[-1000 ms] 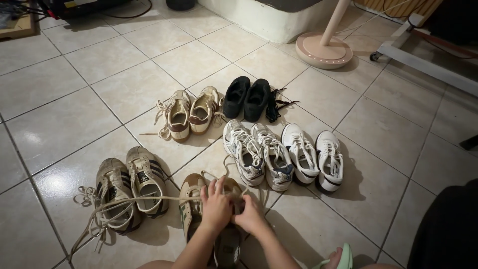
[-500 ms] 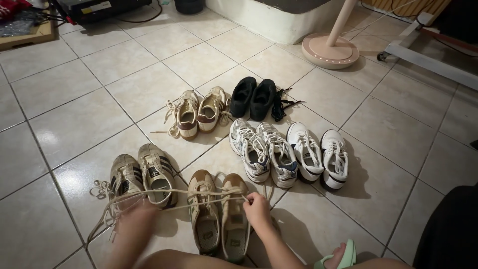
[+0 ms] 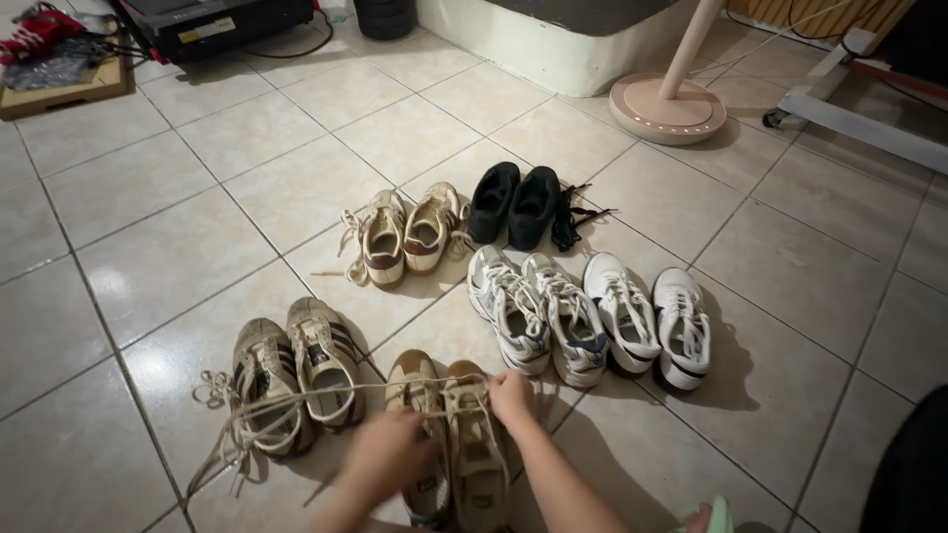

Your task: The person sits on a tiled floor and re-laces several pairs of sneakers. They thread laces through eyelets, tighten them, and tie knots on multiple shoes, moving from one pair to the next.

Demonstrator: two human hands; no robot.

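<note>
A: Lacing is the step in hand, by the look of it. The right hand [image 3: 511,395] pinches a long pale shoelace [image 3: 326,392] at the top of the tan sneakers [image 3: 449,434], which stand side by side on the tiled floor [image 3: 148,247] right in front of the person.

B: And the left hand [image 3: 387,456]?

A: It hangs low over the left tan sneaker, blurred; whether its fingers are spread or pinching, one cannot tell. The shoelace runs taut from the right hand leftward, across the striped beige sneakers [image 3: 296,380], and trails off in loops on the floor.

B: What does the next move call for?

A: Judging from this, the loose length needs drawing in and the left hand needs a clear grip on the lace near the eyelets, without dragging the striped pair along.

B: What else is about?

A: A cream-and-brown pair [image 3: 403,235], black shoes [image 3: 515,204], white-and-grey running shoes [image 3: 538,313] and white sneakers [image 3: 650,321] stand beyond; a round fan base [image 3: 667,109] sits farther off.
</note>
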